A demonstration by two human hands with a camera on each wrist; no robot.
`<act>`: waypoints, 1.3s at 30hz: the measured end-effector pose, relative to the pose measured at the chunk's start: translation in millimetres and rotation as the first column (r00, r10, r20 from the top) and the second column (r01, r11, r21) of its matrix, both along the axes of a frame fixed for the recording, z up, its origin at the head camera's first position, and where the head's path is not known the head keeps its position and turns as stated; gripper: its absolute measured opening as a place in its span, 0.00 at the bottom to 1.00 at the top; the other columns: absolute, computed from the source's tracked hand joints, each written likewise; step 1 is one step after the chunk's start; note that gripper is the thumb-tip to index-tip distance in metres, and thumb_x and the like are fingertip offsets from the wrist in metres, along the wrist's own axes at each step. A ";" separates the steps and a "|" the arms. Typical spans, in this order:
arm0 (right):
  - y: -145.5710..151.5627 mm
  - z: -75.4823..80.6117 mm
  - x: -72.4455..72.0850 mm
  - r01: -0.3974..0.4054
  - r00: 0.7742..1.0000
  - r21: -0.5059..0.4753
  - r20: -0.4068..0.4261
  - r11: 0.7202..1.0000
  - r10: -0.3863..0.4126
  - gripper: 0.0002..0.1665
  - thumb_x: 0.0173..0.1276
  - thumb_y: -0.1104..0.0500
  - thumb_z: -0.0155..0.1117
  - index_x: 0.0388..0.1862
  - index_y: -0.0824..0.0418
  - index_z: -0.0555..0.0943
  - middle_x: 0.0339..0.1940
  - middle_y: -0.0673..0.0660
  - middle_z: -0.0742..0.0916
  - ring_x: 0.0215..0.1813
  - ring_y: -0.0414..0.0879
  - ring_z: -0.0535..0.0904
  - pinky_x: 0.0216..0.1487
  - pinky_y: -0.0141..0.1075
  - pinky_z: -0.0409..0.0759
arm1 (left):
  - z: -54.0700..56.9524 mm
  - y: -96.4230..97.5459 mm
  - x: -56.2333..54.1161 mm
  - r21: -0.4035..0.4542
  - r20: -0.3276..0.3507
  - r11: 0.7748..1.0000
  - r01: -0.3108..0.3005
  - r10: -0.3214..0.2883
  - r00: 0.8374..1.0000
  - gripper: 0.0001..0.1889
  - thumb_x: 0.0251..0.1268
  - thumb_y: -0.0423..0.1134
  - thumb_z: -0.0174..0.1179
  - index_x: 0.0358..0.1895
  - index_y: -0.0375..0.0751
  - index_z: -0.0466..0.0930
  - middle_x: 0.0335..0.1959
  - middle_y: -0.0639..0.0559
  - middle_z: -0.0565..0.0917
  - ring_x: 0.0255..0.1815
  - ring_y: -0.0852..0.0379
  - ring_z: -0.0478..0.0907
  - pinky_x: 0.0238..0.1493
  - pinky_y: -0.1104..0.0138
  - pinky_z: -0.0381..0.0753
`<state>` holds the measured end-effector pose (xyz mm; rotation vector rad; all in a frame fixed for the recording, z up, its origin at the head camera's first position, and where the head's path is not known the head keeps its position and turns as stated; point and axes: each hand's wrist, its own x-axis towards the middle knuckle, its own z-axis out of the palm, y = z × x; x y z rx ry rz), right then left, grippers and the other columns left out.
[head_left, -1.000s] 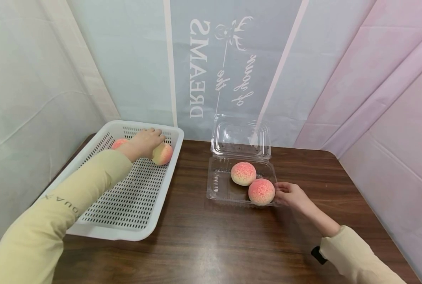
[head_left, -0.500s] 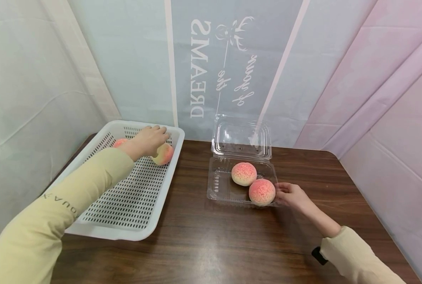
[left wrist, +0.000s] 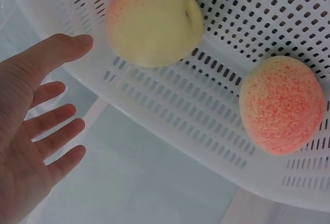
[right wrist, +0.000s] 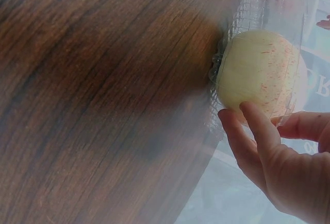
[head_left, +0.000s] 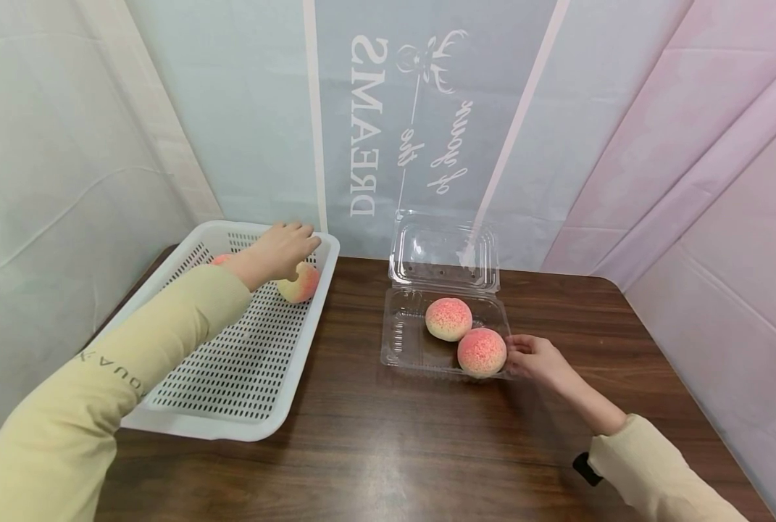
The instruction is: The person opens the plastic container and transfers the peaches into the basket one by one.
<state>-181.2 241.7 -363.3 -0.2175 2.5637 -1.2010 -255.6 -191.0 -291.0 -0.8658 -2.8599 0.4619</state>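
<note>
First peach [head_left: 298, 284] is located in the white basket [head_left: 244, 431], close to the basket's right wall; its yellowish side is shown in the left wrist view. It is partly covered, in the head view, by the left hand [head_left: 282, 252]. The fingers of that hand are spread and nothing is held; a gap is seen between thumb and peach in the left wrist view. Second peach [left wrist: 282, 105], redder on the visible side, is placed in the same basket, well apart from the first and mostly hidden by the arm in the head view.

The basket is set along the left edge of the desk [head_left: 388, 449], up to the far left corner. Right of the desk's middle, towards the far edge, the clear plastic box [head_left: 403, 348] is placed with its lid [head_left: 440, 250] raised at the back. Two more peaches are contained in it: third peach [head_left: 449, 320] behind, fourth peach [head_left: 482, 353] at the front right corner of the box. The right end of the box is pinched by the right hand [head_left: 539, 360], fingers curved, beside the fourth peach. The desk is backed by a printed cloth [head_left: 251, 109].
</note>
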 end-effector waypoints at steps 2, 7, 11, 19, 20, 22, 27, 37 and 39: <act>0.0 -0.1 -0.3 -0.001 1.000 0.002 -0.001 1.000 0.001 0.26 0.67 0.66 0.48 0.56 0.86 0.61 0.49 0.79 0.75 0.41 0.48 0.80 0.36 0.33 0.80 | 1.0 0.8 0.2 0.004 -0.003 1.000 0.004 -0.004 1.000 0.24 0.40 0.37 0.70 0.43 0.35 0.72 0.37 0.43 0.72 0.39 0.44 0.71 0.36 0.56 0.72; -0.1 -0.3 -1.0 0.000 1.000 -0.003 0.000 1.000 0.000 0.26 0.67 0.66 0.49 0.56 0.86 0.61 0.50 0.79 0.75 0.41 0.47 0.80 0.36 0.33 0.80 | 4.8 3.6 0.6 0.030 0.004 1.000 0.010 -0.010 1.000 0.24 0.41 0.36 0.69 0.44 0.35 0.72 0.37 0.43 0.72 0.39 0.44 0.71 0.37 0.55 0.73; -0.7 0.0 -1.1 0.006 1.000 -0.008 0.002 1.000 -0.006 0.26 0.67 0.65 0.49 0.56 0.85 0.61 0.50 0.79 0.75 0.41 0.47 0.80 0.36 0.32 0.80 | 8.4 7.0 0.4 0.052 0.023 0.999 0.006 -0.007 1.000 0.26 0.42 0.37 0.69 0.47 0.34 0.72 0.41 0.42 0.73 0.43 0.43 0.71 0.42 0.53 0.73; -1.0 0.4 -0.5 0.001 1.000 0.003 -0.008 1.000 -0.001 0.26 0.66 0.65 0.49 0.56 0.86 0.61 0.50 0.79 0.75 0.41 0.48 0.80 0.36 0.32 0.80 | 15.1 14.2 -0.7 0.088 0.035 0.996 0.012 -0.015 0.999 0.31 0.39 0.39 0.71 0.51 0.33 0.72 0.42 0.42 0.73 0.44 0.43 0.71 0.42 0.54 0.72; -0.9 0.4 -0.5 0.000 1.000 0.004 -0.009 1.000 0.000 0.26 0.66 0.65 0.49 0.56 0.86 0.62 0.50 0.79 0.75 0.41 0.47 0.80 0.36 0.32 0.80 | 16.1 15.1 -0.6 0.093 0.035 0.996 0.013 -0.016 0.999 0.31 0.39 0.39 0.71 0.51 0.33 0.72 0.42 0.42 0.73 0.44 0.43 0.71 0.42 0.54 0.72; -0.5 0.3 -0.4 -0.001 1.000 0.007 -0.010 1.000 0.001 0.26 0.66 0.65 0.49 0.56 0.86 0.62 0.49 0.78 0.75 0.40 0.47 0.80 0.35 0.32 0.80 | 17.8 16.6 -0.4 0.102 0.039 0.995 0.013 -0.017 0.999 0.31 0.39 0.39 0.72 0.51 0.33 0.72 0.42 0.42 0.73 0.45 0.43 0.71 0.42 0.54 0.72; 0.4 -0.3 -0.1 -0.002 1.000 0.009 -0.010 1.000 0.002 0.27 0.67 0.65 0.50 0.56 0.86 0.61 0.49 0.78 0.76 0.40 0.48 0.80 0.35 0.33 0.80 | 21.0 19.4 -1.4 0.108 0.057 0.994 0.002 -0.008 0.998 0.31 0.40 0.39 0.72 0.51 0.33 0.72 0.42 0.42 0.73 0.43 0.43 0.71 0.41 0.54 0.73; 1.0 -2.0 -0.4 -0.005 1.000 0.020 -0.007 1.000 0.005 0.26 0.67 0.64 0.49 0.56 0.85 0.62 0.49 0.78 0.76 0.40 0.48 0.80 0.35 0.32 0.80 | 26.6 23.1 -3.6 0.166 0.096 0.986 -0.014 -0.002 0.995 0.30 0.41 0.39 0.71 0.51 0.34 0.71 0.43 0.43 0.73 0.43 0.43 0.71 0.42 0.53 0.73; 1.2 -2.4 -0.7 -0.007 1.000 0.020 -0.007 1.000 0.008 0.26 0.67 0.64 0.49 0.56 0.85 0.62 0.49 0.78 0.76 0.40 0.48 0.80 0.35 0.32 0.80 | 27.6 24.1 -3.5 0.181 0.102 0.983 -0.018 -0.001 0.995 0.30 0.42 0.39 0.70 0.52 0.35 0.71 0.44 0.43 0.73 0.45 0.43 0.71 0.44 0.53 0.73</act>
